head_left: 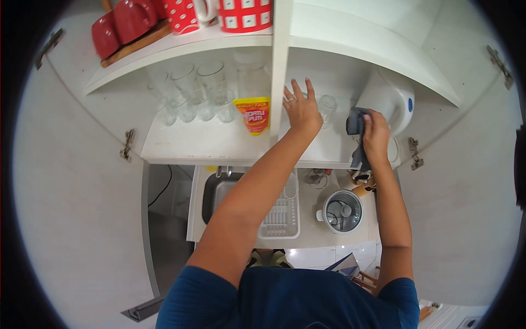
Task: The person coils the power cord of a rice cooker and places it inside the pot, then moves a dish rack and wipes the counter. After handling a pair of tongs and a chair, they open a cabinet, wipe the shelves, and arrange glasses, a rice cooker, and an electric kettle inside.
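Note:
My left hand (303,113) reaches into the right half of the cupboard's lower shelf, fingers spread, with fingertips at the white upright divider (278,71). A clear drinking glass (327,108) stands just right of that hand. My right hand (376,137) grips a dark grey cloth (357,123), whose loose end hangs down over the shelf's front edge. Behind the cloth, a white electric kettle (381,94) leans at the right side of the shelf. Left of the divider stands a yellow and red pouch (255,115).
Several clear glasses (211,79) fill the left compartment, below red mugs (131,22) on the upper shelf. Opened cupboard doors (82,181) flank both sides. On the counter below are a sink (216,192), a white dish rack (282,219) and a round pot-like appliance (342,211).

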Demonstrator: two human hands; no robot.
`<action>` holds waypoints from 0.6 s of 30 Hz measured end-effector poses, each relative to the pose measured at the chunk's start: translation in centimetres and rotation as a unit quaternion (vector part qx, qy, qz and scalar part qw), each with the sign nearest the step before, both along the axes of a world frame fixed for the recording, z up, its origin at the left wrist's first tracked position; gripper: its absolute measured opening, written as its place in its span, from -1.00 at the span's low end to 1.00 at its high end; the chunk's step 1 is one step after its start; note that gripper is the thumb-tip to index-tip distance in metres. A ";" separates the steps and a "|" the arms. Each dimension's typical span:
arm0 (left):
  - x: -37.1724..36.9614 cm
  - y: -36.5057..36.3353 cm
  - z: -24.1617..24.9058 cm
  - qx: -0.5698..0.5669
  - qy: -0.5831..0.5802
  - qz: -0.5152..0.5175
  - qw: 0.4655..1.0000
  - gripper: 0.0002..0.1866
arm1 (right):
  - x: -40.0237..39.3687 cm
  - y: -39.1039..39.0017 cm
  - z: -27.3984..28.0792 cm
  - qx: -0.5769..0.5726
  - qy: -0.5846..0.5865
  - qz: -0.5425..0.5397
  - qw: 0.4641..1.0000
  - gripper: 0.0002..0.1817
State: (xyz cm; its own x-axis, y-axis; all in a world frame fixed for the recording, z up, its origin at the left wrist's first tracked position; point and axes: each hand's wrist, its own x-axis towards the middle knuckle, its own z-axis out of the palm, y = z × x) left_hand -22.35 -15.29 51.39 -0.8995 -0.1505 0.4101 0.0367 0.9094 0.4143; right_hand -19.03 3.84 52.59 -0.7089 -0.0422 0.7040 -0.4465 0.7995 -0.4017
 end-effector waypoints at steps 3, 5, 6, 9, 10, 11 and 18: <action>-1.7 -0.9 -0.1 0.050 -0.096 0.014 0.994 -0.01 | -3.9 -0.8 -2.4 0.081 -0.011 0.064 0.995 -0.47; -2.4 -1.2 -0.9 0.043 -0.100 0.048 0.993 -0.01 | -6.1 -2.6 -1.7 0.098 -0.062 0.072 0.991 -0.32; -2.6 -1.3 -1.4 0.041 -0.104 0.051 0.992 -0.01 | -6.9 -3.3 -1.6 0.117 -0.118 0.072 0.984 -0.16; -2.5 -1.7 -1.1 0.135 -0.145 -0.001 0.980 -0.03 | -10.1 -4.5 -3.3 0.151 -0.181 0.086 0.968 -0.04; -2.2 -1.6 -1.3 0.139 -0.125 -0.007 0.982 -0.04 | -10.1 -4.7 -3.0 0.151 -0.181 0.087 0.968 -0.04; -2.0 -1.5 -1.4 0.143 -0.104 -0.012 0.984 -0.05 | -10.2 -5.1 -2.7 0.098 -0.264 0.103 0.954 -0.05; 4.9 -1.0 -0.6 0.113 0.129 -0.185 0.968 -0.15 | -5.7 -4.0 -1.6 -0.054 -0.173 0.106 0.978 -0.26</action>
State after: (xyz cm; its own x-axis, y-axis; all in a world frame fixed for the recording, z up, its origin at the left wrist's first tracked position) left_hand -17.43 -16.25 50.78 -0.7811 0.0505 0.6223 0.4711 0.7018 0.5343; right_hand -24.72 -0.13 50.99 -0.8891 -0.1524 0.4316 -0.4196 0.6480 -0.6356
